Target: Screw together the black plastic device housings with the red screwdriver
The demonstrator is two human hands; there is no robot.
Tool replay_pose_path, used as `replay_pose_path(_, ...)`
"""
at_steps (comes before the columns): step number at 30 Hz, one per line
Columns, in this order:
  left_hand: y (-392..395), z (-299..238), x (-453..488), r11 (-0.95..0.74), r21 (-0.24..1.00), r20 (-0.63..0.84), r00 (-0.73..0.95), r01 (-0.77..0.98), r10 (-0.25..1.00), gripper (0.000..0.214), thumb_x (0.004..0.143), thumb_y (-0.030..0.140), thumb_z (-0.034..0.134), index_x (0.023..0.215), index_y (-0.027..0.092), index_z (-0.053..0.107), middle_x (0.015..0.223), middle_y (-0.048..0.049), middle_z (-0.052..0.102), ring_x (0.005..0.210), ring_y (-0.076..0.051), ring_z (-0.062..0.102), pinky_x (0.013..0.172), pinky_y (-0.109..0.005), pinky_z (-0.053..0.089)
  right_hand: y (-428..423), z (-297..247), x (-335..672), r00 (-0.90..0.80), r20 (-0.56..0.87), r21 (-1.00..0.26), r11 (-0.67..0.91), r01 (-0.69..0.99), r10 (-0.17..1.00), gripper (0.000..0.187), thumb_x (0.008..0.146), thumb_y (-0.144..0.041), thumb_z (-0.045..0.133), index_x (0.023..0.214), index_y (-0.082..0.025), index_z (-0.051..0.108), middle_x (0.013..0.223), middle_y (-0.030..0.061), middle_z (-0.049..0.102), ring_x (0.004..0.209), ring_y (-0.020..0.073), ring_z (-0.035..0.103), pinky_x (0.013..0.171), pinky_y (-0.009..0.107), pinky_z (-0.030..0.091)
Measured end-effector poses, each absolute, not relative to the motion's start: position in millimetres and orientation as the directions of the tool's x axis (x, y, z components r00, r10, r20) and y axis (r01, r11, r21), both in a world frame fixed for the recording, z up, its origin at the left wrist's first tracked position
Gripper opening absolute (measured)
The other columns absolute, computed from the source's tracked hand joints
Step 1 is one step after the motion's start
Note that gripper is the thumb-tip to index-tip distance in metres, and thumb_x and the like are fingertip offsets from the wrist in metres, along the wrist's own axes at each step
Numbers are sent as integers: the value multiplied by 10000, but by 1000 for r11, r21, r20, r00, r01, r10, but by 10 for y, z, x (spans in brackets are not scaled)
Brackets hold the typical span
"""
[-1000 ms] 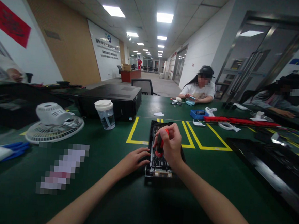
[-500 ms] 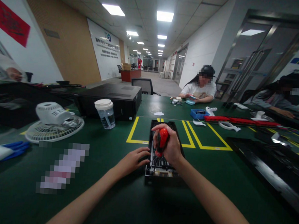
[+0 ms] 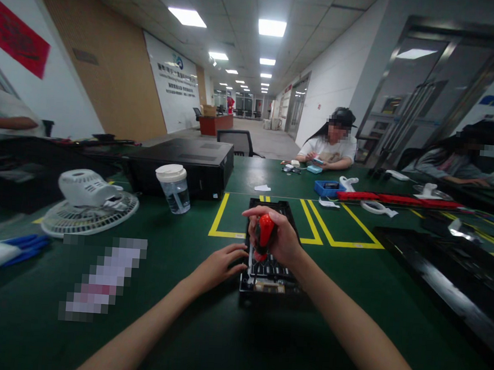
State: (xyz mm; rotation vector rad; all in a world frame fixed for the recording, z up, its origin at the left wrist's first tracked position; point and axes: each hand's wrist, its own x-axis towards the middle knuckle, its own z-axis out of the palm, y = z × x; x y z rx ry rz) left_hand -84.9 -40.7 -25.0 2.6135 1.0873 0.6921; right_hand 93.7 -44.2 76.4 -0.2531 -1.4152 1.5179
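A black rectangular device (image 3: 266,276) lies lengthwise on the green table in front of me. My right hand (image 3: 279,238) is closed round the red and black handle of a screwdriver (image 3: 264,234), held upright over the device's left side. My left hand (image 3: 220,265) rests on the table with its fingers spread, the fingertips touching the device's left edge. The screwdriver's tip is hidden behind my fingers.
Yellow tape lines (image 3: 226,234) mark boxes on the table. A white fan (image 3: 89,202), a lidded plastic cup (image 3: 174,188) and a black box (image 3: 185,164) stand at the left. A blue tray (image 3: 329,188) and red strip (image 3: 381,198) lie beyond. Two people sit at the far right.
My right hand has turned on the screwdriver handle, so more of the red grip shows, and has shifted slightly left. My left hand stays at the device's edge.
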Motion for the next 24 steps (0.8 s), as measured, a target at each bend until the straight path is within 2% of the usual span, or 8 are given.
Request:
replay_pose_path(10, -395, -262, -848, -707, 367, 346, 617, 604, 707, 254, 837, 328, 492, 1067, 239, 555, 1205, -36, 509, 1049, -167, 536, 906, -325, 448, -405, 763, 974, -537, 465, -854, 194, -483, 704, 373, 794, -371, 341, 789, -128, 624, 633, 24, 508, 516, 120, 505, 482, 240, 401)
replay_pose_path(24, -399, -258, -851, -696, 391, 328, 616, 602, 716, 258, 840, 328, 487, 1073, 239, 555, 1231, -41, 495, 1071, -173, 523, 932, -341, 429, -386, 791, 1019, -552, 452, -859, 174, -482, 701, 343, 795, -351, 344, 779, -123, 600, 695, 35, 501, 545, 129, 516, 522, 263, 431)
